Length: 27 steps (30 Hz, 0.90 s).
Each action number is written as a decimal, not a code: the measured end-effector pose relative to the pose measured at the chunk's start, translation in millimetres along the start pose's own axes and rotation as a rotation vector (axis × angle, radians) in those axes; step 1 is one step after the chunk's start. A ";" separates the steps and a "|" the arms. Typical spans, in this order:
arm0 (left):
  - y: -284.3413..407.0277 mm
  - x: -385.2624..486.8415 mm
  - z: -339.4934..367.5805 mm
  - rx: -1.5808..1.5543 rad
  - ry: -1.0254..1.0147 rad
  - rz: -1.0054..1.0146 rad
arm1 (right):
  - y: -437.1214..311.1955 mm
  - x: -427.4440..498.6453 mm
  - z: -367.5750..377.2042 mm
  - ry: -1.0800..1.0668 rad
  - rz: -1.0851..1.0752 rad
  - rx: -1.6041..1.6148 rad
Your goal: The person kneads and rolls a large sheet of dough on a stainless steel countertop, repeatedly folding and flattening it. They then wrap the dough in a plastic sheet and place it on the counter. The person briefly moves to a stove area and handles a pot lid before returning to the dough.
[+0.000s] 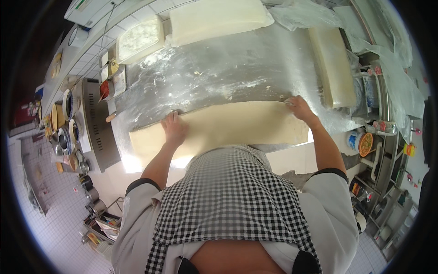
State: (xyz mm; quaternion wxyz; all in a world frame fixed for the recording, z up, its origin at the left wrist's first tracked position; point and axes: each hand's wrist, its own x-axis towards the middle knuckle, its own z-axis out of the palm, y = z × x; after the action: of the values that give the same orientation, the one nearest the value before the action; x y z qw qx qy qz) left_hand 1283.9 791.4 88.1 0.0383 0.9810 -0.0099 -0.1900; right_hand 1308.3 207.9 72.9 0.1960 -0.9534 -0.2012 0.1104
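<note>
A long, flat sheet of pale dough lies along the near edge of the floured metal worktable. My left hand rests on its far edge, left of the middle, fingers bent over that edge. At the sheet's far right corner, my right hand has its fingers closed on the dough's edge. Part of the sheet hangs towards my checked apron. Flour streaks and small dough scraps lie on the metal beyond it.
A tub of flour stands at the back left, beside a big pale slab. Another long slab lies at the right. A wooden-handled tool and a container of red seasoning are at the left. Plastic sheeting hangs at the right.
</note>
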 end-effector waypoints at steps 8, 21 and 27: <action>-7.4 1.6 -3.4 0.005 -0.067 -0.006 | 23.0 0.4 -31.0 -0.195 0.227 0.053; -52.7 26.0 -21.0 -0.131 0.131 -0.118 | 47.8 58.3 24.1 0.080 0.752 -0.195; -40.5 67.0 -58.6 -0.030 -0.166 -0.348 | -116.8 160.5 97.6 0.005 0.489 -0.138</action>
State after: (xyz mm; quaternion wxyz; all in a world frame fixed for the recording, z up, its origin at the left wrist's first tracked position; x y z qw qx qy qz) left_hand 1368.1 833.7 114.1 0.0184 0.9481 0.1594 -0.2744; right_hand 1383.9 407.0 12.9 0.0983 -0.9851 0.0290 0.1380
